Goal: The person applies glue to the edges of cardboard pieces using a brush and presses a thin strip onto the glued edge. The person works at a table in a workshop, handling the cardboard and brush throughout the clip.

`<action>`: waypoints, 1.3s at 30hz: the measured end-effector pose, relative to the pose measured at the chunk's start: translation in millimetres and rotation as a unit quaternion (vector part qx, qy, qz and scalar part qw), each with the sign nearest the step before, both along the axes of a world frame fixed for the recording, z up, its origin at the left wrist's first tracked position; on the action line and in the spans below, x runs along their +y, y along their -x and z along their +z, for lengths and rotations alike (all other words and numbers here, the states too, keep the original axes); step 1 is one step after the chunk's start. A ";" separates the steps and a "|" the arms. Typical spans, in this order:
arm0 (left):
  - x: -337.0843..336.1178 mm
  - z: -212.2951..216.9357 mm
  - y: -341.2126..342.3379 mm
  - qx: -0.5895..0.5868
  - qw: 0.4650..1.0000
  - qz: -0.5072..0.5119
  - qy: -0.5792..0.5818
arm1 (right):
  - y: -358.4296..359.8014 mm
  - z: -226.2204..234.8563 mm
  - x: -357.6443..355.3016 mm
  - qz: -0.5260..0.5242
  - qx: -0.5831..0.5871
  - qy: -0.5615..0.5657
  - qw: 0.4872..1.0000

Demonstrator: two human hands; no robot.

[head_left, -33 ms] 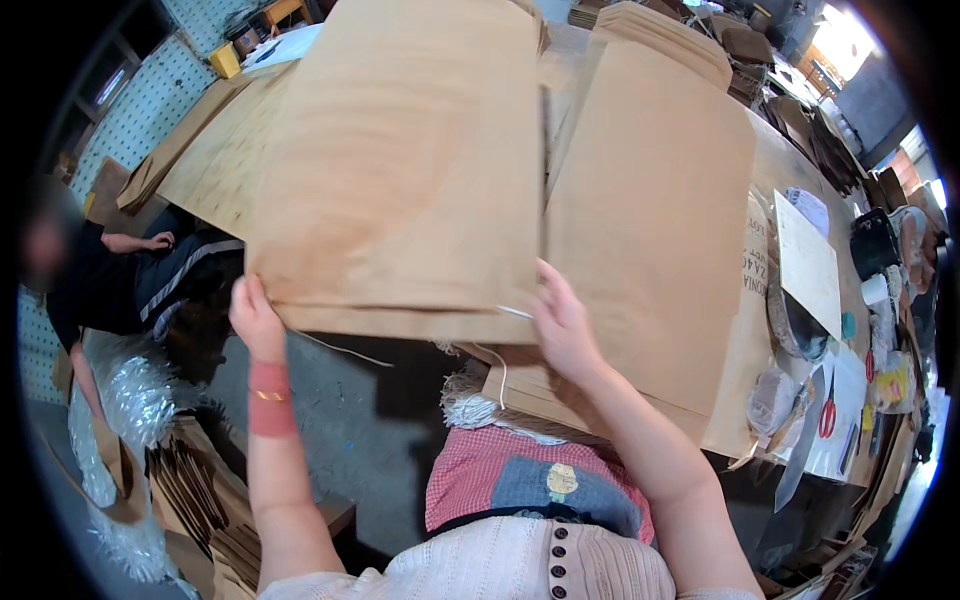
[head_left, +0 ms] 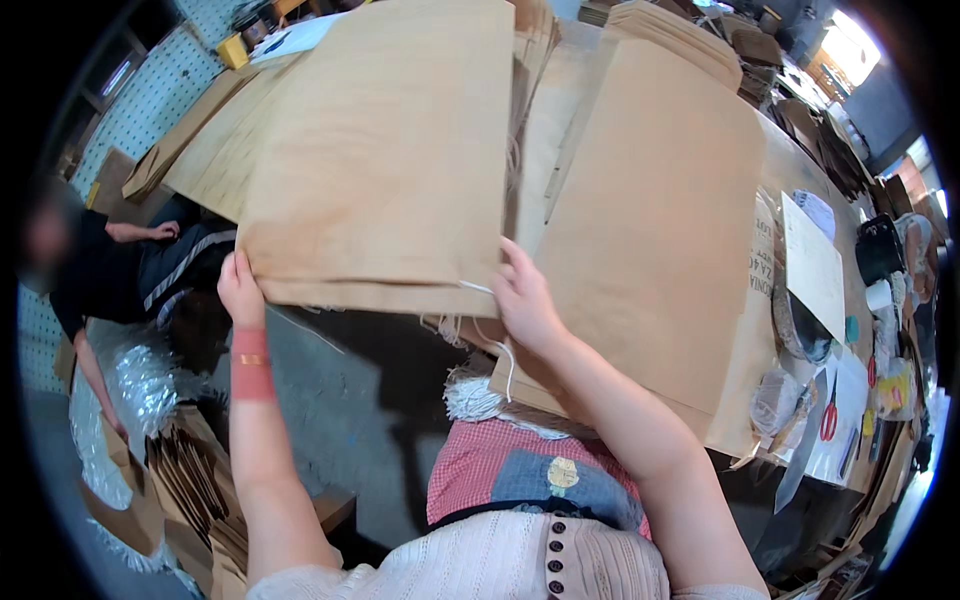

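Observation:
A large brown paper bag (head_left: pixel 380 160) is stretched between my two hands, its folded bottom edge toward me. My left hand (head_left: pixel 242 288) pinches the near left corner, thumb on top. At the near right corner my right hand (head_left: pixel 525 305) grips the edge, with some fingers hidden behind the paper. A white string (head_left: pixel 508 365) hangs down beside my right hand, and a short end of it lies across the bag's corner. Right of the held bag, a stack of similar paper bags (head_left: pixel 650 230) lies on the table. A bundle of white strings (head_left: pixel 472 397) hangs at my waist.
Red-handled scissors (head_left: pixel 829 418), a white board (head_left: pixel 812 265) and plastic-wrapped items lie on the table's right side. A co-worker (head_left: pixel 110 260) sits at the left. Clear plastic wrap (head_left: pixel 150 375) and folded brown paper (head_left: pixel 190 480) are at the lower left.
Both hands have shifted the paper bag left and slightly away from me. More of the table and the stack's left side now shows between the bag and the stack.

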State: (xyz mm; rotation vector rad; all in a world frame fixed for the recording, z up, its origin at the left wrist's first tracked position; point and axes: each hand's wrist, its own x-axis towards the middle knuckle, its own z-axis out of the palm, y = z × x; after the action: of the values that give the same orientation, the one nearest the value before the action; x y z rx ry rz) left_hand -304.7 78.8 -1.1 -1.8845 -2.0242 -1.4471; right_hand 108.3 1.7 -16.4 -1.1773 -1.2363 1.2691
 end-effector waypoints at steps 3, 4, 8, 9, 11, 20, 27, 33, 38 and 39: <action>49.1 -38.1 102.1 -0.017 0.999 0.007 0.038 | 62.2 1.9 30.2 0.015 -0.026 0.044 0.999; 55.7 -39.2 104.7 0.017 0.993 0.031 0.109 | 65.4 2.7 28.2 -0.002 -0.055 0.065 0.996; 33.3 -37.7 25.0 0.178 0.944 0.268 0.071 | 9.5 31.1 -43.5 0.204 -0.109 0.112 0.966; 22.3 -43.8 26.4 0.175 0.960 0.216 -0.004 | -21.8 44.4 -66.9 0.294 -0.238 0.053 0.924; -26.6 -36.0 -33.7 0.063 0.996 0.056 -0.028 | -90.1 37.5 -118.9 0.208 -0.238 -0.050 0.947; -201.5 -86.7 -272.2 0.201 0.773 -0.592 0.110 | -339.9 42.6 -281.9 -0.239 -0.768 0.212 0.555; -196.1 -133.4 -302.9 0.312 0.751 -0.564 0.143 | -344.5 49.4 -286.0 -0.275 -0.747 0.042 0.605; -203.7 -83.4 -291.4 0.226 0.790 -0.555 0.128 | -296.4 54.0 -270.8 -0.554 -0.266 -0.119 0.780; -222.1 -60.6 -285.8 -0.124 0.817 -0.473 0.306 | -150.8 52.9 -177.7 -0.426 -0.160 -0.039 0.890; -220.7 -45.4 -277.9 -0.190 0.761 -0.457 0.420 | -132.0 53.0 -161.1 -0.366 -0.151 -0.022 0.918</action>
State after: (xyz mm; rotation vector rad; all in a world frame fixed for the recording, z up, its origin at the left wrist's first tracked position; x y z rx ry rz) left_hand -26.8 -141.9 -46.5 -3.6147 -2.2313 -1.0747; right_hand 240.3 -159.3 36.6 -1.6385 -0.8780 0.5092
